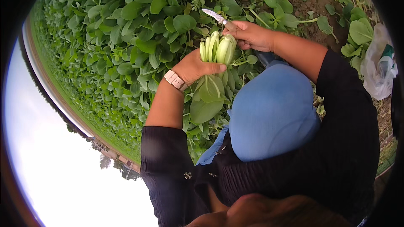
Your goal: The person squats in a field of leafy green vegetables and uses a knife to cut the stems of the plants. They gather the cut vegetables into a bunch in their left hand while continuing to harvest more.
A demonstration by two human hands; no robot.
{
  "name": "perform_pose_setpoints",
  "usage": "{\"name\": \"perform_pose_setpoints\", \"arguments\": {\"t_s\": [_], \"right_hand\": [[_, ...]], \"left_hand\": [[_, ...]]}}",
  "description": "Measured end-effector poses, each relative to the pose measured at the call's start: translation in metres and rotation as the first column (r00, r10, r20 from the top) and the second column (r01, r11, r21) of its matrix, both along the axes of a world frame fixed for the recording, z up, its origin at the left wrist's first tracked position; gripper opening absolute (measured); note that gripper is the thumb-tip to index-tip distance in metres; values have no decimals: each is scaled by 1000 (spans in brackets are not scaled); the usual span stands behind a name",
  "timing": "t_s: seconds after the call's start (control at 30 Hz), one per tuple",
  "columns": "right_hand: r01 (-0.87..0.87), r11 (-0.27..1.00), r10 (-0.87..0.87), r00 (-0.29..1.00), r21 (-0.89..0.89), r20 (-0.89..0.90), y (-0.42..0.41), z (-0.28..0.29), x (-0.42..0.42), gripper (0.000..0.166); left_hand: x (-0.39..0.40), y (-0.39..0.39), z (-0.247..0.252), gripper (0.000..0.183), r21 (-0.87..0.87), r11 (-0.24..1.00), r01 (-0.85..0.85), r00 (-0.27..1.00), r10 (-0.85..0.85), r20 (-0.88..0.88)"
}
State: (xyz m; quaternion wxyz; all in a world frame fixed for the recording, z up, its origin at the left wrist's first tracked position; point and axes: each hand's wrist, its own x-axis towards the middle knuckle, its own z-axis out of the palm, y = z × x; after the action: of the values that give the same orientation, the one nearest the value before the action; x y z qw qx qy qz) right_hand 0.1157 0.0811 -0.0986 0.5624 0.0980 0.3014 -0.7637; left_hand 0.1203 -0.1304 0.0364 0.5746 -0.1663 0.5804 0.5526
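My left hand (197,67), with a pale watch at the wrist, is closed round a bunch of leafy greens (217,49). The pale cut stalk ends point away from me, and the broad green leaves (206,101) hang below the hand towards me. Just to the right, my right hand (251,36) holds a small knife (216,15) by its handle. The curved blade points up and left, above the stalk ends. The right fingertips are close beside the bunch; whether they touch it I cannot tell.
Dense leafy plants (120,37) grow across the left and ahead. Bare soil (318,3) with loose leaves shows at the upper right. Greens lie at the far right beside a clear plastic bag (377,69). My knee in blue trousers (274,110) is bent up below the hands.
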Motion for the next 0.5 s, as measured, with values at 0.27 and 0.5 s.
{"name": "perform_pose_setpoints", "arguments": {"t_s": [0.27, 0.5], "right_hand": [[-107, 814, 511, 602, 572, -614, -21, -26, 0, 31], [4, 837, 454, 554, 547, -698, -84, -54, -24, 52]], "left_hand": [[-75, -39, -40, 131, -793, 270, 546, 663, -718, 213], [-39, -63, -52, 119, -811, 338, 478, 755, -629, 182]]}}
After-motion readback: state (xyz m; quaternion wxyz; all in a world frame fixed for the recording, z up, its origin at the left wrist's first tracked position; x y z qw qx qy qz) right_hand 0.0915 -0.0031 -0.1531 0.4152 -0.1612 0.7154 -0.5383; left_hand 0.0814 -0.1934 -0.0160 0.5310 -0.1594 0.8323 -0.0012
